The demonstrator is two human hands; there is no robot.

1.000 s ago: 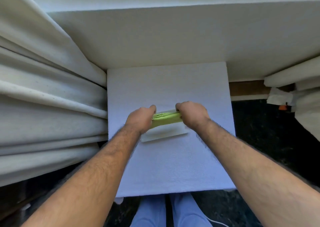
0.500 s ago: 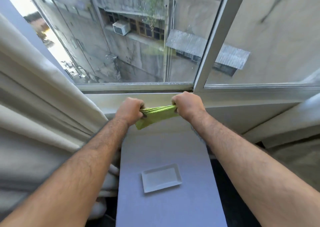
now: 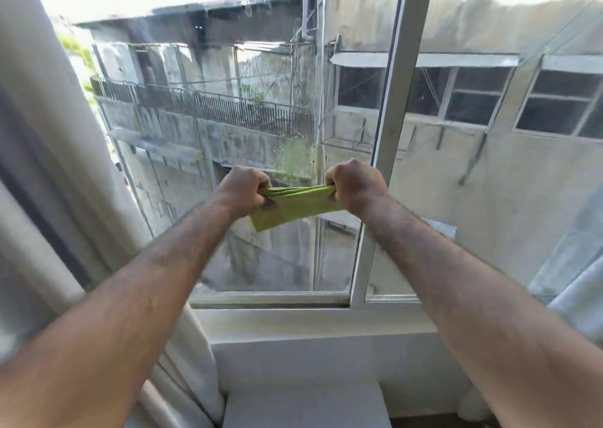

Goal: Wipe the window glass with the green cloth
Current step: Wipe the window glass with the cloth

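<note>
Fingers (image 3: 261,188) of both hands curled tight into fists, each pinching one end of the green cloth (image 3: 293,207). Left hand (image 3: 243,192) has the left end, right hand (image 3: 352,186) the right end. Cloth is folded into several layers and stretched taut between them, a lower corner hanging down on the left side.

Position: cloth held up in the air in front of the window glass (image 3: 261,127), roughly at mid-height of the left pane. Whether it touches the glass cannot be told from this view — it looks held just short of it.

Progress, as a judgement: wiping not yet begun. Cloth is picked up and raised to the pane; no stroke is evident. Glass shows streaks and spotting along the top and around the middle, so the whole pane appears left to do. Cloth would likely need to be pressed flat under one palm before a stroke.

Surroundings:
- White window frame (image 3: 388,127) runs upright just right of the right hand, dividing two panes — it bounds any sideways stroke.
- Pale curtain (image 3: 49,166) hangs at the left and overlaps the left edge of the pane; it may need pushing aside to reach that edge.
- White sill (image 3: 310,323) below, and the top of a pale desk (image 3: 306,404) under it.
</note>
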